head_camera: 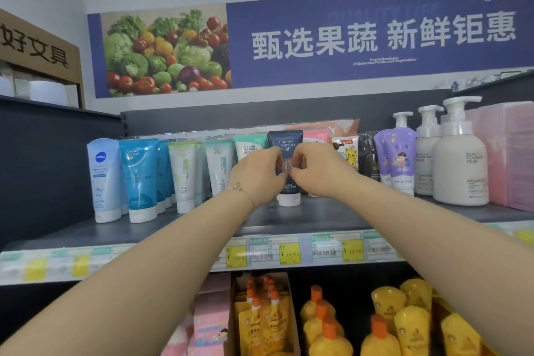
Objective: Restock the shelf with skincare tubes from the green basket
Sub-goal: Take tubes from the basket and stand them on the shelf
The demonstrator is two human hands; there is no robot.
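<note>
Navy tube (284, 140) upright on shelf (332, 217), left hand (261, 175) & right hand (316, 170) fingers (300, 153) pinching it, mint tube (248, 146) just beside.

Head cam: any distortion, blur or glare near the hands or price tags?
Head view: wide-angle bowing curves the shelf and banner; left hand and right hand on the dark blue tube look sharp; price tags blur and wash out toward the left.
</note>
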